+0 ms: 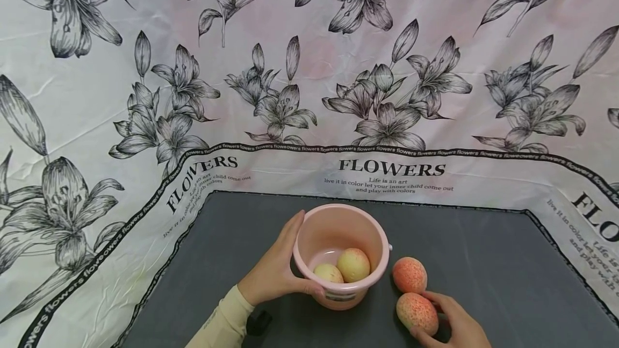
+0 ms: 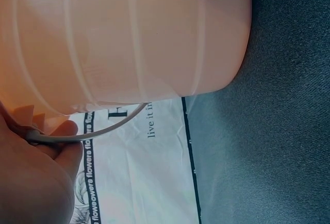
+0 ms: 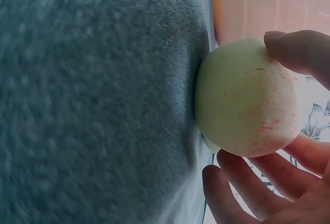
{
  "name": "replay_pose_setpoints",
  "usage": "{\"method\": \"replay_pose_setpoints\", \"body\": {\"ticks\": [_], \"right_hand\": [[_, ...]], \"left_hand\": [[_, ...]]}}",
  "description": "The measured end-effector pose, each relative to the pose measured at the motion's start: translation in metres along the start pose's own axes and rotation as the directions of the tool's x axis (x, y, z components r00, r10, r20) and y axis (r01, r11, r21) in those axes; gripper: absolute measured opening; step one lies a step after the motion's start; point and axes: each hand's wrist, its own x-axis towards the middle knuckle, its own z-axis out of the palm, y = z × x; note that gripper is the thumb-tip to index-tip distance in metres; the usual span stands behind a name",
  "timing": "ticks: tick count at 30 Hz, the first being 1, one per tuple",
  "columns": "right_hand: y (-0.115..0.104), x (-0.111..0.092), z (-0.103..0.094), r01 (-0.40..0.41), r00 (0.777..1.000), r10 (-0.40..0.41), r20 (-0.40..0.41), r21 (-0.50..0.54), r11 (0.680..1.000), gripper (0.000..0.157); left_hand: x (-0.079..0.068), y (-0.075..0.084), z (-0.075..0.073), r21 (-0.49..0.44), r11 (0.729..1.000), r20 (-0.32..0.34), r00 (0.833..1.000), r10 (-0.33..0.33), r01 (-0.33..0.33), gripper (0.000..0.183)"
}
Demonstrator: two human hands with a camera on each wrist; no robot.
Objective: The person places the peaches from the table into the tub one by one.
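Note:
A pink bucket [image 1: 319,232] stands on the dark grey cloth, and my left hand [image 1: 273,275] grips its left side with the thumb at the front rim. Two yellowish peaches [image 1: 354,265] lie inside it. In the left wrist view, the fingers of my left hand [image 2: 36,177] are beside the bucket's thin handle [image 2: 113,127]. Right of the bucket, my right hand [image 1: 456,321] holds a red-speckled peach [image 1: 416,313] between thumb and fingers. The right wrist view shows this peach [image 3: 242,100] with its pale side low against the cloth. Another reddish peach [image 1: 409,274] lies just behind it.
A dark grey cloth panel [image 1: 232,230] covers the work surface. Around it runs a white border printed with "FLOWERS", and white cloth with drawn lilies [image 1: 387,90] rises behind. A small black object [image 1: 258,323] sits by my left sleeve [image 1: 222,318].

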Motion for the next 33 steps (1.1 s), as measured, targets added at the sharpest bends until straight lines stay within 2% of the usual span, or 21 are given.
{"method": "replay_pose_setpoints", "body": {"ticks": [17, 23, 28, 33], "right_hand": [[0.000, 0.003, 0.000, 0.013, 1.000, -0.012, 0.025, -0.016, 1.000, 0.095], [-0.012, -0.002, -0.013, 0.084, 0.995, -0.084, -0.044, -0.007, 0.996, 0.091], [-0.032, -0.003, -0.036, 0.197, 0.971, -0.201, -0.130, -0.041, 0.980, 0.083], [-0.060, 0.004, -0.059, 0.312, 0.917, -0.320, -0.239, -0.075, 0.947, 0.077]], "left_hand": [[0.001, 0.001, 0.001, 0.001, 1.000, -0.005, 1.000, -0.006, 0.006, 0.149], [0.001, 0.001, 0.001, -0.001, 1.000, -0.003, 1.000, 0.010, -0.010, 0.148], [0.001, 0.001, 0.000, -0.006, 1.000, -0.001, 1.000, 0.005, -0.005, 0.149], [0.001, 0.000, 0.001, -0.013, 1.000, -0.001, 1.000, -0.006, 0.006, 0.149]]}}
